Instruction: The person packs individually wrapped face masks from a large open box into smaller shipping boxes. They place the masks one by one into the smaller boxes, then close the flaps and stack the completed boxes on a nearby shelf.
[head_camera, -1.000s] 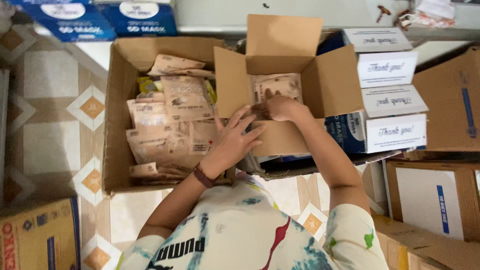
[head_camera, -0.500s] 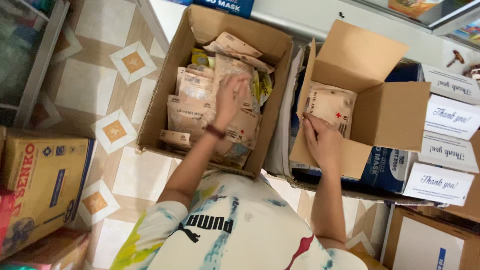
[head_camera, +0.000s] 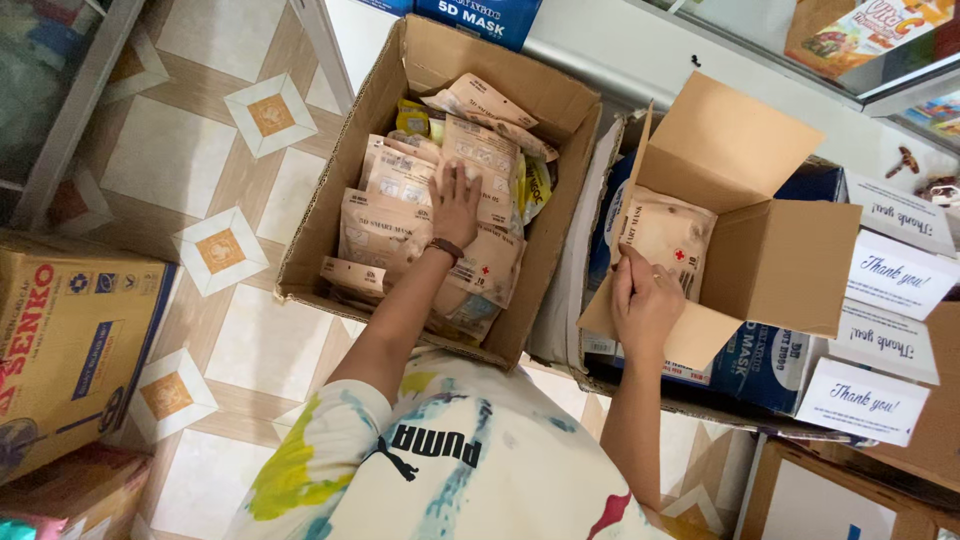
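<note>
Two open cardboard boxes on tiled floor (head_camera: 250, 330). Large carton (head_camera: 330, 230): beige mask packets (head_camera: 385, 225) in loose stacks, left hand (head_camera: 455, 205) spread flat on top, gripping nothing. Small box (head_camera: 770, 260): one mask packet (head_camera: 665, 235) upright inside, right hand (head_camera: 645, 300) pinching its lower edge.

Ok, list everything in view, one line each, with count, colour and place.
large carton: one, brown, on the floor, centre
beige packets: many, piled in the large carton
small carton: one, brown, open, right
packet: one, beige, inside the small carton
white boxes: several, stacked far right
yellow box: one, left edge
tiled floor: cream and tan
left hand: flat on the beige packets, wrist strap
right hand: at the packet's lower edge
</note>
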